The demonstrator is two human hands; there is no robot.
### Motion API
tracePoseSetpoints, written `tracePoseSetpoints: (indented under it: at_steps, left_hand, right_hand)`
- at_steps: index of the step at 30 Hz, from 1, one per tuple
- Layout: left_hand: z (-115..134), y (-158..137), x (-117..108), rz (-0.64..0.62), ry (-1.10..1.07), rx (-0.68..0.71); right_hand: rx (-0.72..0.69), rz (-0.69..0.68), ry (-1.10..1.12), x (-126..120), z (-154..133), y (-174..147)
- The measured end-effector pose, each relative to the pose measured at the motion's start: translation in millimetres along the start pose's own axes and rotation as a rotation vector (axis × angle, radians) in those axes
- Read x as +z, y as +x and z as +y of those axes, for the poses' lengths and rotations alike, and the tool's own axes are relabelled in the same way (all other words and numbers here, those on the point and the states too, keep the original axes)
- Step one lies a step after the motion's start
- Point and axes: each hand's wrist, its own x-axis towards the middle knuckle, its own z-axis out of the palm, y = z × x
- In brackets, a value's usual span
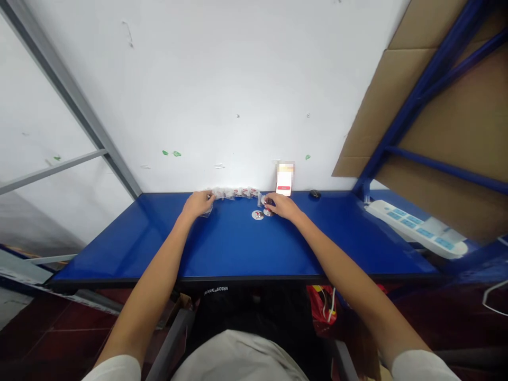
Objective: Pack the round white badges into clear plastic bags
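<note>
On the blue table, my left hand is at the left end of a row of small clear plastic packets along the wall. Its fingers are closed on a clear plastic bag, whose lower edge shows under the hand. My right hand is curled over a small cluster of round discs near the row's right end, its fingertips closed on a dark red and white disc they partly cover. Just left of it a loose white round disc with a red and dark print lies flat.
A phone with a lit screen leans upright against the white wall behind my right hand. To its right sits a small black object. A white power strip lies beyond the table's right side, by a blue metal frame and cardboard.
</note>
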Motion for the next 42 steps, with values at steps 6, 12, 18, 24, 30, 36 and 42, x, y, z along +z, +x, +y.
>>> tracePoseSetpoints:
  at_steps: [6, 12, 18, 24, 30, 36, 42]
  left_hand:
    - [29, -6, -8, 0.124, -0.001, 0.053]
    - [79, -19, 14, 0.08, -0.208, 0.22]
    - [104, -26, 30, 0.028, -0.407, 0.322]
    - [115, -34, 20, 0.028, -0.728, 0.369]
    - [129, -38, 29, 0.091, -0.969, 0.187]
    - [125, -36, 31, -0.083, -1.261, 0.116]
    - [121, -36, 33, -0.167, -1.504, -0.057]
  right_hand:
    - [0.034, 0.031, -0.045, -4, -2, 2]
    - [0.12, 0.116, -0.056, -7, -9, 2]
    - [0.188, 0.387, 0.25, -5, 5, 7]
    - [0.24, 0.431, 0.865, -4, 0, 13]
    - [0.108, 0.237, 0.978, -4, -48, 8]
    - [0.075, 0.158, 1.075, -9, -71, 1]
    - [0.189, 0.066, 1.317, -9, -66, -1]
